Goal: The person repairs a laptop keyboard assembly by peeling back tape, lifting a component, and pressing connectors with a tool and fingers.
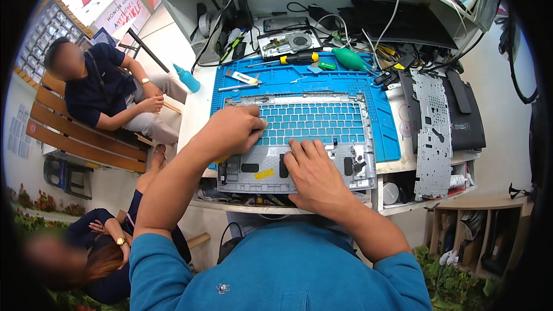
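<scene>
A grey laptop top case (pixel 265 174) with an open key grid (pixel 311 121) lies on a blue silicone work mat (pixel 386 141). My left hand (pixel 230 132) is at the grid's left side, fingers bent and closed; whatever is between their tips is too small to make out. My right hand (pixel 314 175) rests on the palm rest, fingers spread a little and slightly bent, thumb at the front edge. A perforated metal plate (pixel 432 155) lies to the right on a black laptop part (pixel 464 121).
Screwdrivers (pixel 299 59), a green air blower (pixel 347 59), cables and loose components crowd the back beneath the shelf. A teal bottle (pixel 187 79) stands at the mat's left. Two seated people (pixel 109 98) (pixel 98 253) are at the left. A wooden cubby (pixel 478 207) stands low at the right.
</scene>
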Tool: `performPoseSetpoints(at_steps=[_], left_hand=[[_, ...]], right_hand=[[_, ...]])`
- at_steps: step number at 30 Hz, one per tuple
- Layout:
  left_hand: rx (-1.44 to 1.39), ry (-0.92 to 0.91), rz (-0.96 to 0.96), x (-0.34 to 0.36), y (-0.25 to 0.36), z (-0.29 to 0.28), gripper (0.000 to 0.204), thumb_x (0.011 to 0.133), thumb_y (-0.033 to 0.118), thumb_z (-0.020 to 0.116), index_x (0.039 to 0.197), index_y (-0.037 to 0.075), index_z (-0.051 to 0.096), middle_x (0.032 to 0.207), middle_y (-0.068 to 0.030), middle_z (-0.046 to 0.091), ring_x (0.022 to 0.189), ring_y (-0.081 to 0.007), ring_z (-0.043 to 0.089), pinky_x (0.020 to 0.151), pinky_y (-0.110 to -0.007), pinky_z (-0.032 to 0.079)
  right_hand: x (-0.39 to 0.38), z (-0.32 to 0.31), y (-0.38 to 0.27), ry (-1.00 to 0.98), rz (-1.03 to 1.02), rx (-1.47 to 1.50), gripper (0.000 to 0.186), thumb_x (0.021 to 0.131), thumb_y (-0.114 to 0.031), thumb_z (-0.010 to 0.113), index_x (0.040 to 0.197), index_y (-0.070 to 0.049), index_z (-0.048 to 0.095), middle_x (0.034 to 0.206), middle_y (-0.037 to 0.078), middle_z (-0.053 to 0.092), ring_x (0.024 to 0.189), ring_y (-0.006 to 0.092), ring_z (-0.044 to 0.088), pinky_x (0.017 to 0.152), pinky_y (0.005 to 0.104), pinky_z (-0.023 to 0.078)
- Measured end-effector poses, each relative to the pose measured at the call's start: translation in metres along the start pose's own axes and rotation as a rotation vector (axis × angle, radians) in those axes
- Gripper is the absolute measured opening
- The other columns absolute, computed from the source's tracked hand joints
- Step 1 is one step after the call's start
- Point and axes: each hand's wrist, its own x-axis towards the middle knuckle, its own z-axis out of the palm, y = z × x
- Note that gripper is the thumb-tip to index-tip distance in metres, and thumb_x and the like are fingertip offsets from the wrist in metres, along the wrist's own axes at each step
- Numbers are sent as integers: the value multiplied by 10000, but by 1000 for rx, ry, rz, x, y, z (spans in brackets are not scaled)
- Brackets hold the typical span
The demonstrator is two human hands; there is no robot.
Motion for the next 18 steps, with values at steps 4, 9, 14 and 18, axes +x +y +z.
performPoseSetpoints(at_steps=[4,9,14,18], left_hand=[[-10,28,-39,2,5,-8,183,987,194,783,1122,124,885,1046,-107,746,983,-341,754,860,-460,605],[-60,8,-6,3,6,-8,175,969,178,785,1102,114,879,1028,-104,739,990,-343,757,863,-454,608],[-14,-13,79,11,13,1,186,966,181,792,1108,99,881,1032,-111,745,983,-339,758,863,-444,608],[-98,86,-28,0,-13,-27,193,971,170,786,1112,82,883,1041,-111,750,968,-332,758,860,-431,606]], right_hand=[[-1,1,1,10,0,2,720,736,-290,970,1290,25,633,1450,238,611,1362,362,555,1240,492,371],[-1,2,1,18,-1,13,703,739,-280,964,1281,24,635,1408,230,613,1353,361,552,1230,492,373],[0,1,1,5,5,16,705,739,-284,965,1283,25,640,1415,229,610,1356,358,551,1223,489,374],[-1,2,1,8,6,17,731,743,-290,970,1314,29,642,1465,234,604,1368,357,550,1231,490,374]])
